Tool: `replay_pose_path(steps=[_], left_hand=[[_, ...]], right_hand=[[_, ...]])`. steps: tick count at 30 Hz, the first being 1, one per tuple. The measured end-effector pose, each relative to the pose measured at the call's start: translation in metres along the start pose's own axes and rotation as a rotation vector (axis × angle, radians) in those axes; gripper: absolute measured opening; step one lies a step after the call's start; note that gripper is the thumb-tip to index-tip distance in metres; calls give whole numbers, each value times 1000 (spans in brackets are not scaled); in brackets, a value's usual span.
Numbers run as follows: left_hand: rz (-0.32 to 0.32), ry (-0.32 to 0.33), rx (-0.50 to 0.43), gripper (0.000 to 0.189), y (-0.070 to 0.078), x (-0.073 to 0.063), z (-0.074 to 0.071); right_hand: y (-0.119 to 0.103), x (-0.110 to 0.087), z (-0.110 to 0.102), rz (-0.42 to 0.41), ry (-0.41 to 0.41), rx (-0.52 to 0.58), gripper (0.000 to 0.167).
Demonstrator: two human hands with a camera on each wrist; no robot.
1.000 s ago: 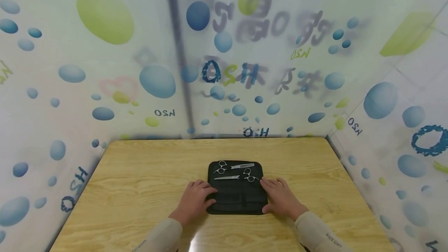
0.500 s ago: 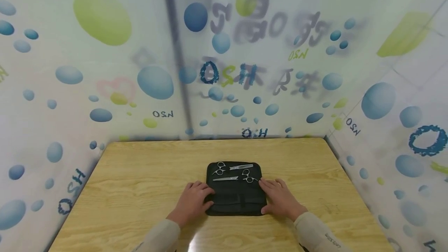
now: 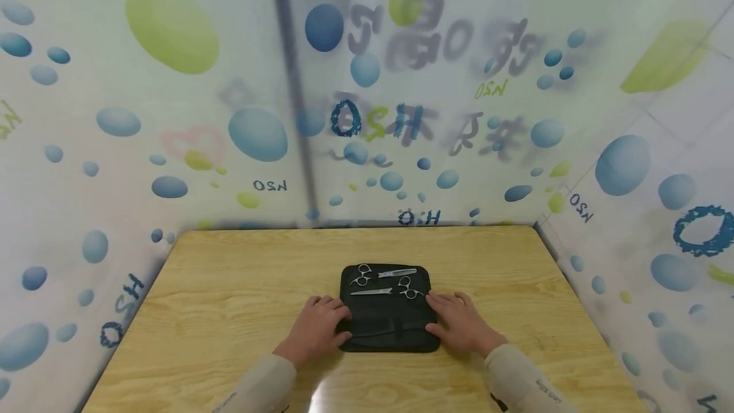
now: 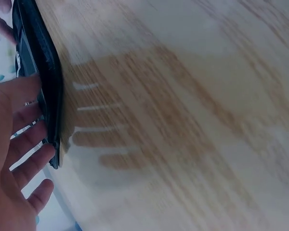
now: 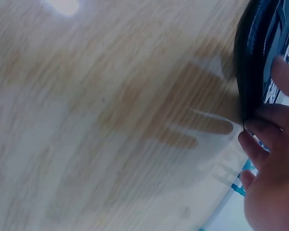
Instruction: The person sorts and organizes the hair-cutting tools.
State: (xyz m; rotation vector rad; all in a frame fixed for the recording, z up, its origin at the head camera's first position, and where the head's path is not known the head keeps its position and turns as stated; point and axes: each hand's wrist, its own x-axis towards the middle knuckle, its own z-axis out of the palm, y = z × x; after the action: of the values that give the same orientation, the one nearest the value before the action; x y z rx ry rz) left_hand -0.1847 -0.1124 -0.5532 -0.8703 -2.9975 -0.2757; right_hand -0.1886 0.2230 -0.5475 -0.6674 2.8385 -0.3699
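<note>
A black scissors case lies open and flat on the wooden table. Two pairs of silver scissors are in its far half: the upper pair has its finger rings at the left, the lower pair at the right. Dark material hides part of each pair. My left hand touches the left edge with relaxed fingers; in the left wrist view its fingers spread along the case's side. On the opposite edge rests my right hand, its thumb over the rim. Its fingertips meet the case's side in the right wrist view.
The light wooden table reaches back to a white wall sheet printed with blue and green bubbles and lettering. More printed sheet runs along the right side. A strap crosses the case's near half.
My right thumb has shifted up from the near right corner onto the case's right rim. The left fingers have drawn back slightly. The case and scissors stay where they were.
</note>
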Motion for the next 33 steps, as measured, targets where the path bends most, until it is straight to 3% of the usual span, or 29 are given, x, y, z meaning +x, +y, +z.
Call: replay_pose_path(steps=[8,15,20,25,29,33], left_hand=[[24,48,19,26,1,0,0],[29,62,25,26,-1,3,1],[31,136,8,25,-7,3,-1],[-51,224,-35,18,-19,7,-3],[-143,215,-56,18,-31,14,-2],[-185,182,-60,21,-35,21,-4]], right_hand=[[-8,0,3,57,62,-52,60],[-9,2,2,59,78,-55,60],[-2,4,-1,36,116,-44,59],[10,10,-3,48,201,-62,52],[16,18,-9,96,211,-80,53],[21,26,-12,122,201,-128,55]])
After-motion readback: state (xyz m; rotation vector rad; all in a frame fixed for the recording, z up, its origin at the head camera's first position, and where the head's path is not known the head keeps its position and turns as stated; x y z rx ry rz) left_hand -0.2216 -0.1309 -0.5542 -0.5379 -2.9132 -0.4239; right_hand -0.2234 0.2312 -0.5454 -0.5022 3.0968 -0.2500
